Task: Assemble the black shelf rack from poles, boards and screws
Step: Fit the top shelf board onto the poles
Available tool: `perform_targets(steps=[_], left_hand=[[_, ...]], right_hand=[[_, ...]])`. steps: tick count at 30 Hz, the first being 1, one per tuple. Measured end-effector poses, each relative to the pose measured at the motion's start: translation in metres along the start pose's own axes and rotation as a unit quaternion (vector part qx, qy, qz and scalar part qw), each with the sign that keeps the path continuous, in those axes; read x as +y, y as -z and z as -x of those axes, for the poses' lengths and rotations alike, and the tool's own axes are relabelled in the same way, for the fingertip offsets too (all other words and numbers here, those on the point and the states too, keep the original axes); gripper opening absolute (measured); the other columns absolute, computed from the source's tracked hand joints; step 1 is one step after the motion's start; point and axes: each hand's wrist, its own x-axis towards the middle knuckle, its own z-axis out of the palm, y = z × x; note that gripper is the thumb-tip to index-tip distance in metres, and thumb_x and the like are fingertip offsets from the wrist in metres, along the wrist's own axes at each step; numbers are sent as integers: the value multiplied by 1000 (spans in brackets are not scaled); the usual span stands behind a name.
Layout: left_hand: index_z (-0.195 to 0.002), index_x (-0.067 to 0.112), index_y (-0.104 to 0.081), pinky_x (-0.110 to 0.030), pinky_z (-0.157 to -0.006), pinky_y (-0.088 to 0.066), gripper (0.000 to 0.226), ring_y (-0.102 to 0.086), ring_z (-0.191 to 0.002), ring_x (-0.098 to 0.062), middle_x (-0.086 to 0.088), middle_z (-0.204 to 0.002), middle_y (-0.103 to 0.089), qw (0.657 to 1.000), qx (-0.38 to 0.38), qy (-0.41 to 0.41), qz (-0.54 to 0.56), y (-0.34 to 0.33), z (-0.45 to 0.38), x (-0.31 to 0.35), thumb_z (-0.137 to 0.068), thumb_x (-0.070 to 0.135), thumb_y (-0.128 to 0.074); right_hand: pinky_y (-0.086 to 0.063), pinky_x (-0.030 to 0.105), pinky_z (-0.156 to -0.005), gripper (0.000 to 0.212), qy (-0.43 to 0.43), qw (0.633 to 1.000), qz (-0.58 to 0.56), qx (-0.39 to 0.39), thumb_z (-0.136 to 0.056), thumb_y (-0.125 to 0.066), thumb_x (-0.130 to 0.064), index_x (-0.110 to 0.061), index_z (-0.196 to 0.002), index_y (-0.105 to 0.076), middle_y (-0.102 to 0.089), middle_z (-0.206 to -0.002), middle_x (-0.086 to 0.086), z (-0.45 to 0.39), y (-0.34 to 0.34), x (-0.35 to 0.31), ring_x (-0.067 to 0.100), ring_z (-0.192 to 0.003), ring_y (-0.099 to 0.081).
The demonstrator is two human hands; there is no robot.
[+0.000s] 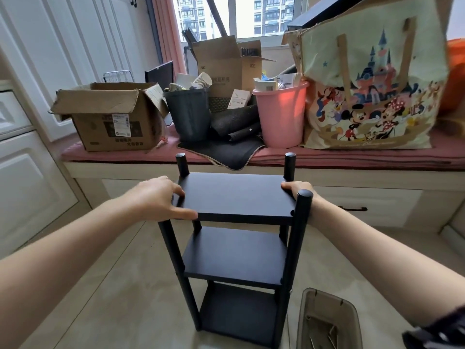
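Black shelf rack (236, 197), pink bucket (280, 117), cartoon-printed bag (372, 91).

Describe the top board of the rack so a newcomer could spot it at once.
Find the black shelf rack standing on the tiled floor in front of the pink-cushioned window seat. Its top board is the highest of three stacked black boards. Only this one is held by the left hand and right hand at its ends.

Home bedroom, cushioned window seat (352, 157) (cluttered), white wardrobe doors (75, 46)
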Motion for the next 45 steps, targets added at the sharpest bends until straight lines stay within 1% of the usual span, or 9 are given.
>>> perform_targets(steps=[5, 13, 23, 28, 31, 37, 39, 43, 45], left_hand=[[-138, 30, -59, -31, -87, -44, 79, -51, -101, -23, 5, -117, -49, 996, 59, -47, -39, -15, 3, -8, -71, 69, -74], [-139, 28, -59, -36, -93, -47, 70, -49, -104, -25, 2, -123, -48, 993, 83, -46, -72, -18, 3, -5, -76, 38, -86], [-124, 26, -68, -37, -83, -51, 49, -47, -105, -22, 3, -119, -46, 988, 114, -32, -104, -18, -5, -11, -79, 35, -84], [-137, 28, -60, -45, -117, -28, 42, -32, -139, -29, -2, -153, -35, 960, 195, 18, -197, -27, -12, -10, -95, 33, -64], [-149, 23, -45, -47, -123, -12, 58, -16, -148, -31, -7, -161, -26, 968, 244, -3, -56, -37, -5, 13, -94, 16, -61], [-159, 32, -16, -34, -122, 5, 105, 5, -152, -6, 13, -165, -15, 939, 138, -218, 229, -66, 39, 109, -76, 65, -73], [-160, 30, -12, -38, -123, 11, 115, 10, -152, -6, 12, -167, -11, 940, 152, -200, 232, -81, 41, 137, -71, 75, -69], [-161, 24, -12, -50, -121, 18, 115, 21, -152, -14, 6, -168, -6, 959, 193, -127, 167, -101, 29, 161, -73, 76, -66], [-160, 26, -15, -56, -118, 19, 111, 23, -152, -18, 6, -168, -2, 961, 213, -91, 149, -108, 25, 159, -74, 76, -65]], right_hand=[[-46, 23, -38, 15, 44, 997, -55, -28, -92, -60, -12, -7, -106, -58, -59, -78, 9, 4, 8, -24, 20, -50, -58], [-38, 21, -43, 10, -21, 992, -82, -97, -99, -46, -16, -12, -103, -54, -56, -79, 7, 26, 13, 1, 21, -52, -56], [-41, 28, -51, 13, -26, 983, -138, -115, -100, -44, -16, -11, -95, -54, -59, -81, 7, 25, 10, 1, 23, -65, -57], [-47, 27, -41, 23, -19, 971, -213, -105, -101, -43, -14, -12, -123, -50, -58, -101, 12, 22, -6, 8, 27, -71, -59], [-49, 30, -42, 29, -23, 965, -241, -99, -100, -44, -15, -6, -128, -52, -65, -98, 14, 24, -14, 10, 30, -73, -64], [-50, 30, -44, 34, -17, 966, -247, -70, -99, -48, -14, -3, -131, -51, -64, -104, 16, 27, -16, 12, 30, -76, -64], [-51, 29, -43, 30, -16, 966, -248, -72, -99, -48, -15, -2, -126, -54, -67, -99, 15, 31, -15, 12, 28, -71, -67], [-57, 39, -69, 35, -19, 960, -261, -98, -100, -47, -18, 2, -129, -52, -69, -107, 20, 32, -11, 17, 33, -90, -70], [-55, 35, -61, 35, -12, 958, -267, -103, -100, -47, -16, 3, -129, -52, -69, -104, 19, 34, -10, 18, 31, -84, -69]])
